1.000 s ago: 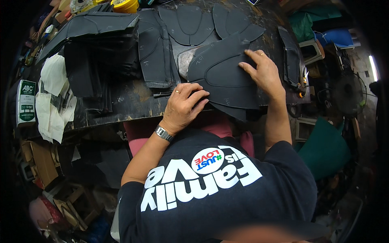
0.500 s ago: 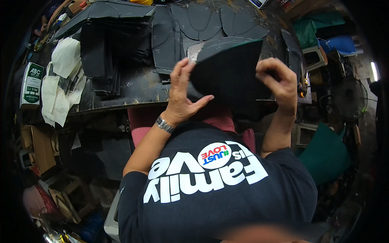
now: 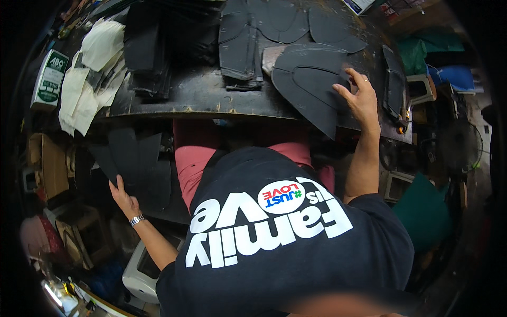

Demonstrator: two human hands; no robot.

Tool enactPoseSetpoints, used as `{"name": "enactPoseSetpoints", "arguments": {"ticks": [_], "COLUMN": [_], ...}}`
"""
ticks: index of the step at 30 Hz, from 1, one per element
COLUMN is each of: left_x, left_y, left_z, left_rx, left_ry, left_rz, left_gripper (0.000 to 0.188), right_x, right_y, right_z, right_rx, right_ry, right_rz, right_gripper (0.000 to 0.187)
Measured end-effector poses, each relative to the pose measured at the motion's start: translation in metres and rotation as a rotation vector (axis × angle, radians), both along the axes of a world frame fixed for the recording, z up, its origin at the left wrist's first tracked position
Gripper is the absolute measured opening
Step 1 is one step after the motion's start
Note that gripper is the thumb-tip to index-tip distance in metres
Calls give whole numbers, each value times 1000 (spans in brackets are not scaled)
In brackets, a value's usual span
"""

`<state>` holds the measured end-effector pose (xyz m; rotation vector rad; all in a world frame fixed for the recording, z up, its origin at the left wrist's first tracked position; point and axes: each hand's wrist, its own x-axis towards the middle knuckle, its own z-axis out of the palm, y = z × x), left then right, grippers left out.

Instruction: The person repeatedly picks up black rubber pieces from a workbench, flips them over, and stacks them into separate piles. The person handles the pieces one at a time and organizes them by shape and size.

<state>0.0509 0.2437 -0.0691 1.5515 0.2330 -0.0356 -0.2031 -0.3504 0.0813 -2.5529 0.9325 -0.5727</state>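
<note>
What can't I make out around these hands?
In the head view:
Left hand: dimness hides whether it grips the dark sheet.
Right hand: blur hides whether it touches the curved black panel.
Light slab: partly hidden beneath that panel.
Dark stack: cut off by the top edge.

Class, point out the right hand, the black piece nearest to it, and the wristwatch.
Right hand [image 3: 363, 103]: head view, middle of the hand.
Black piece [image 3: 312, 78]: head view, middle of its upper face, within the curved line.
Wristwatch [image 3: 137, 219]: head view, silver band.

Bare table [image 3: 195, 98] leaves passage between the left stack [image 3: 141, 47] and middle stack [image 3: 237, 55] (both black).
</note>
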Motion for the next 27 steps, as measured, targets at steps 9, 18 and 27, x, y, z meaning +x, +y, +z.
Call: {"name": "enactPoseSetpoints", "arguments": {"ticks": [9,18,27], "left_x": [-68,-62,-38], "left_y": [97,71,-159], "left_z": [-140,-110,88], "left_rx": [264,1192,25], "left_ry": [373,182,-390], "left_rz": [341,284,-709], "left_gripper": [69,66,73], "right_x": [-8,-18,2], "right_y": [-17,-46,81], "right_z": [-22,-39,53], "right_rx": [-70,274,464], "right_ry": [202,-259,-506], "right_rz": [-77,-12,224], "right_gripper": [78,29,18]}}
